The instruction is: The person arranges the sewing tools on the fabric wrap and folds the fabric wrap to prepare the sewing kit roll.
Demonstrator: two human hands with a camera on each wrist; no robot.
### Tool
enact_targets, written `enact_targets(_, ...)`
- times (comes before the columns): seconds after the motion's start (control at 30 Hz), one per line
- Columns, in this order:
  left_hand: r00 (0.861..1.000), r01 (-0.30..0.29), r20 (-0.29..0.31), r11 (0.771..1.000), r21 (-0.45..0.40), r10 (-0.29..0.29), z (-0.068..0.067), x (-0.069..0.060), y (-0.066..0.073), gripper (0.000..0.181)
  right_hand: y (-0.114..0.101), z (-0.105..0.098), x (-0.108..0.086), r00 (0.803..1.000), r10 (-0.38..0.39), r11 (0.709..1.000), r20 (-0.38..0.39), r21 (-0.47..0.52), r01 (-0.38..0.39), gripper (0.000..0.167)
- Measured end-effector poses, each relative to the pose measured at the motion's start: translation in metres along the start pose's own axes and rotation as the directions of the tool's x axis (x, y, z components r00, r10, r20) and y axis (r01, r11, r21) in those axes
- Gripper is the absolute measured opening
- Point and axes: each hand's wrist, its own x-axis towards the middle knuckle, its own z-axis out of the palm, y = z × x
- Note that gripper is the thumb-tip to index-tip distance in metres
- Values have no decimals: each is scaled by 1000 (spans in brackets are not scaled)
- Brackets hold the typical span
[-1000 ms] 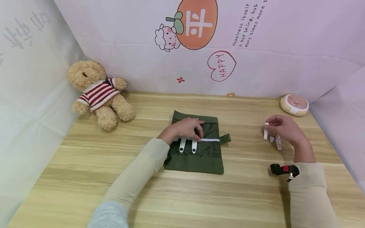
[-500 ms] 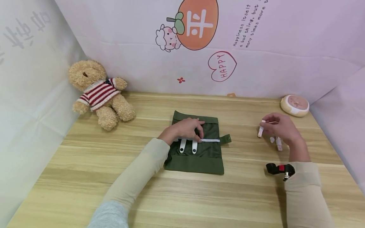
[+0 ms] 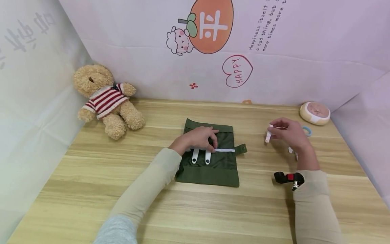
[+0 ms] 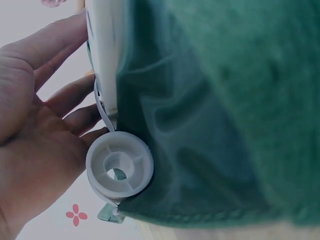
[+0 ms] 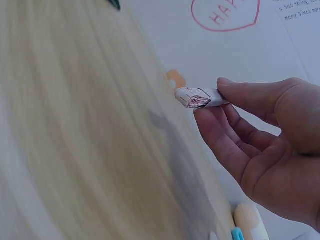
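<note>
A dark green fabric roll [image 3: 210, 176] lies unfolded on the table, its snap tab [image 3: 240, 148] toward the right. My left hand [image 3: 199, 137] pinches the white elastic band [image 3: 225, 149] across its middle. Two white handles [image 3: 208, 157] are tucked under that band, and a white spool [image 4: 120, 165] shows beside the hand in the left wrist view. My right hand [image 3: 290, 134] holds a small white, pink-marked folded bundle [image 5: 197, 97] between thumb and fingers, above the table to the right of the roll. The bundle's exact kind is unclear.
Small white pieces [image 3: 290, 149] lie under the right wrist, partly hidden. Behind that hand is a light-blue ring [image 3: 307, 131]. A round beige case [image 3: 315, 113] sits in the back right corner, a teddy bear [image 3: 103, 98] at the back left.
My right hand has carried the small bundle leftward, toward the green roll, uncovering the light-blue ring. The left hand has stayed at the band.
</note>
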Motion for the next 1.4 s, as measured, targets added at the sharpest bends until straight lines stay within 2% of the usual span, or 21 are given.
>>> enact_targets(0.1, 1000, 2, 1, 1000, -4, -2, -1, 0, 1, 6, -10, 8, 2, 1000, -21, 995, -2, 97, 21, 37)
enact_targets(0.2, 1000, 2, 1, 1000, -9, -2, -2, 0, 2, 7, -18, 17, 6, 999, -46, 990, 6, 131, 45, 36)
enact_targets(0.5, 1000, 7, -1, 1000, -30, -7, -1, -1, 1, 4, -33, 35, 18, 996, -60, 995, 58, 80, 56, 36)
enact_targets(0.77, 1000, 8, -4, 999, -48, -8, -1, -2, 2, 8, -43, 51, 25, 990, -84, 992, 109, 100, 73, 35)
enact_targets(1.4, 1000, 7, 0, 999, -33, -7, -1, -1, 2, 9, -70, 89, 23, 979, -119, 985, 165, 146, 95, 28)
